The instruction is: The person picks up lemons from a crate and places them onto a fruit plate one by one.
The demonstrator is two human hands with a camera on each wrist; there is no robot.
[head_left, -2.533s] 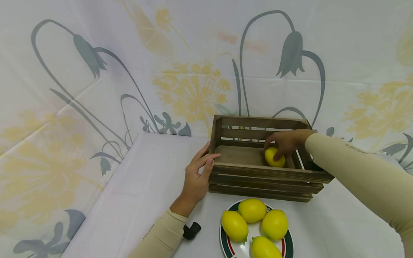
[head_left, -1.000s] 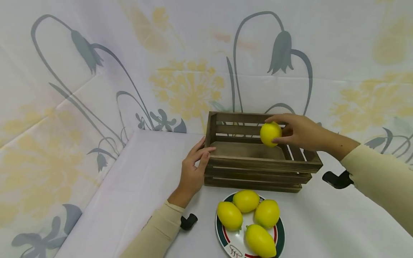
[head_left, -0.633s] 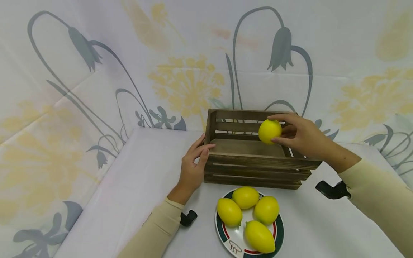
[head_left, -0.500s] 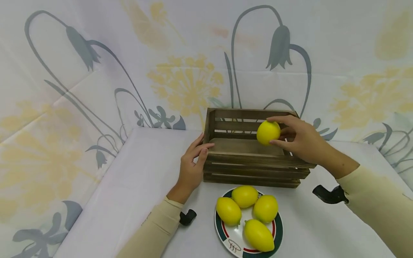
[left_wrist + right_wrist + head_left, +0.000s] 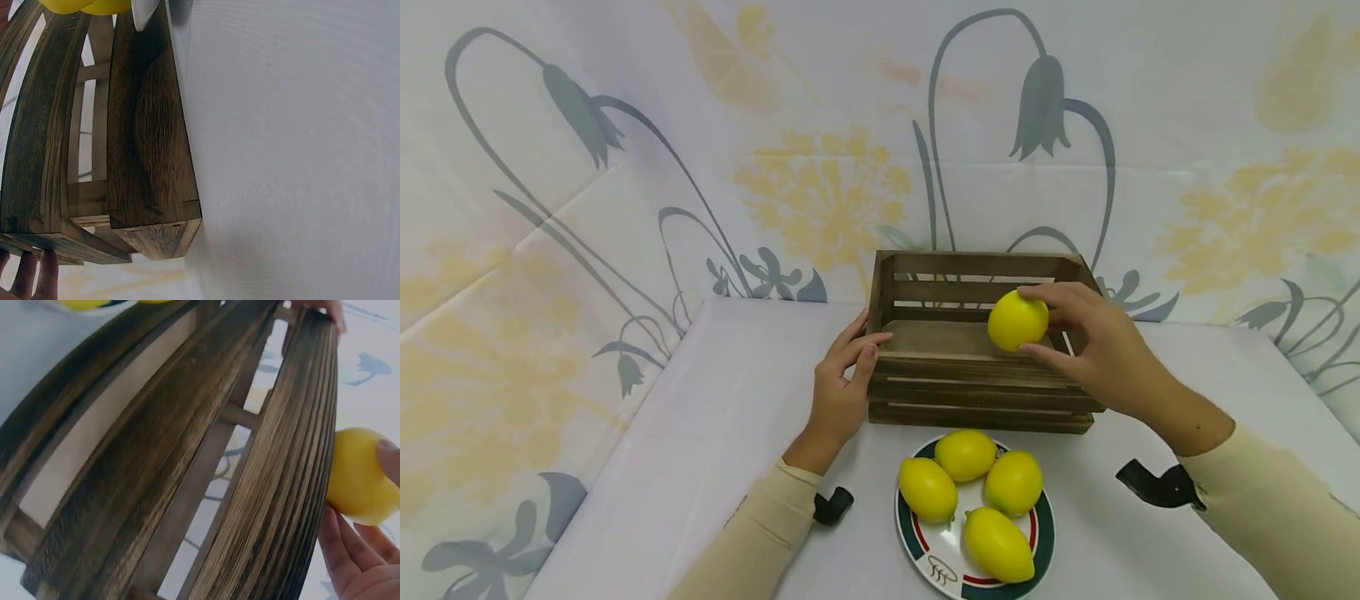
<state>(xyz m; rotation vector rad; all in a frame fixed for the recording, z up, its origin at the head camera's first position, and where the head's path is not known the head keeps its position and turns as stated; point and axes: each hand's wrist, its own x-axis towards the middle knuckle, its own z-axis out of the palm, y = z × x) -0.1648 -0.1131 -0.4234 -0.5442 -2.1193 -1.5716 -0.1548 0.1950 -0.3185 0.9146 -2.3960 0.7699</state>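
My right hand (image 5: 1101, 350) pinches a yellow lemon (image 5: 1017, 322) between thumb and fingers, over the right part of a brown slatted wooden crate (image 5: 985, 396). In the right wrist view the lemon (image 5: 362, 475) shows beyond the crate's top slat, the thumb on one side and fingers on the other. My left hand (image 5: 842, 387) rests on the crate's left end, fingers along the outside and one fingertip over the rim. The left wrist view shows its fingertips (image 5: 45, 275) at the crate's end. Inside the crate, the visible bottom is bare wood.
In front of the crate a white plate (image 5: 940, 546) with a green and red rim carries several lemons (image 5: 966, 455). White cloth (image 5: 737, 400) covers the table, and a flower-printed cloth (image 5: 820, 75) hangs behind. A black curved piece (image 5: 1157, 485) sticks out by the right sleeve.
The right hand has lifted the lemon from inside the crate up above its rim, then shifted it slightly left and toward the front. The left hand keeps its place on the crate's end.
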